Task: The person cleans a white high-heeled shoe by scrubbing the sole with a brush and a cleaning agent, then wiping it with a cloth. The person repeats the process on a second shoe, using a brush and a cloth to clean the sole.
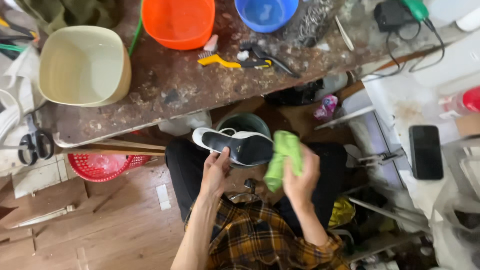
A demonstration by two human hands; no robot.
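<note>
Gripping the shoe sole-up over your lap, your left hand clamped its edge while your right hand closed around the green cloth against the heel. Best results likely required steady support and firm, overlapping strokes.

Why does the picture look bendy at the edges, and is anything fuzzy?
In the head view the wide lens curves the workbench edge and stretches the corners; light is soft and even, without harsh shadows; the right side by the black phone looks pale and washed out; the left hand on the shoe and the right hand gripping the green cloth look slightly soft.
</note>
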